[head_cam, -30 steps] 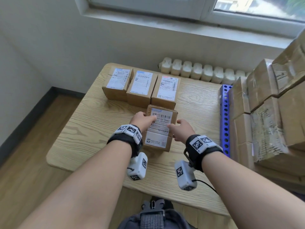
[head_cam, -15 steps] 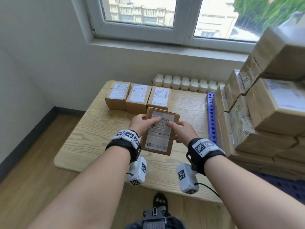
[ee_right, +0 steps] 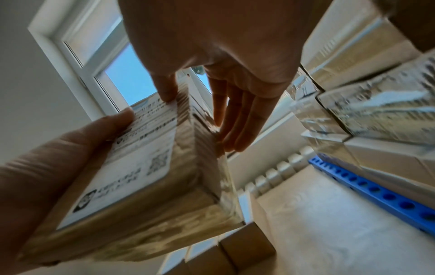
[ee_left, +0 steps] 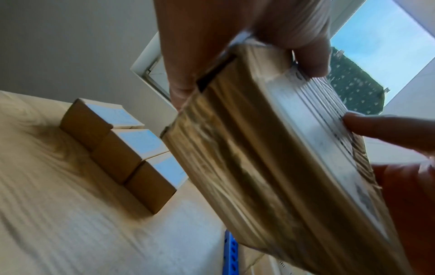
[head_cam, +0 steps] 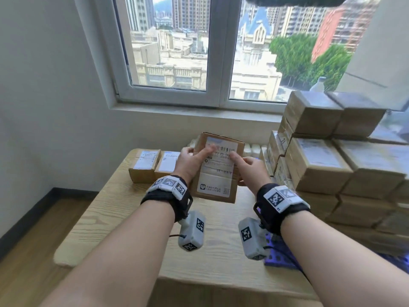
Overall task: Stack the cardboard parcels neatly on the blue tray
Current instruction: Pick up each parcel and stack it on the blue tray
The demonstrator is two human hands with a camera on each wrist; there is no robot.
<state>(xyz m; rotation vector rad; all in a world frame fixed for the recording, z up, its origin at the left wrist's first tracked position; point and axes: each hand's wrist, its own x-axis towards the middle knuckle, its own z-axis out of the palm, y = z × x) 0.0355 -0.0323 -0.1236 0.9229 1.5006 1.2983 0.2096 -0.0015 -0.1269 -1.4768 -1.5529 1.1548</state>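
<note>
I hold a brown cardboard parcel (head_cam: 218,171) with a white shipping label above the wooden table (head_cam: 137,218), tilted with its label toward me. My left hand (head_cam: 189,161) grips its left edge, thumb across the label. My right hand (head_cam: 249,166) pinches its right edge, thumb (ee_right: 164,87) on the label and fingers (ee_right: 237,121) behind it. The same parcel (ee_left: 270,158) fills the left wrist view. To the right, a tall stack of parcels (head_cam: 332,165) stands on the blue tray (head_cam: 280,255), whose perforated rim (ee_right: 376,189) shows in the right wrist view.
A row of three labelled parcels (ee_left: 117,148) sits at the table's far left; two of them (head_cam: 152,165) show past my left hand. A white radiator (ee_right: 270,176) runs under the window (head_cam: 194,52) behind the table. A wall is at the left.
Both hands have lifted the parcel off the table and raised it, tipping its label toward me. My view has swung upward, so the window now shows.
</note>
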